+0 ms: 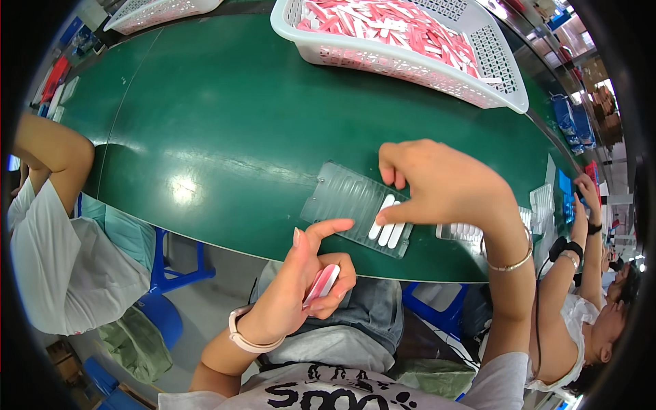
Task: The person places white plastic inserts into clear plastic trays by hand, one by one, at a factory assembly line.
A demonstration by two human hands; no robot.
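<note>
My left hand (311, 280) is closed round a few pink-and-white flat sticks (322, 283), its curled fingers pressing them to the palm; the index finger points out toward the tray. A clear plastic tray (335, 198) with parallel slots lies near the table's front edge. Several white rounded sticks (392, 236) lie side by side in the slots at its right end. Over that end hovers my right hand (441, 181), its thumb tip at the white sticks and its bent index finger apart from the thumb. Nothing shows between them.
A white perforated basket (396, 65) heaped with pink-and-white sticks (403, 31) stands at the back of the green table (205, 102). Another tray with white sticks (465, 231) lies beyond my right wrist. Other people sit at the left and right (560, 307).
</note>
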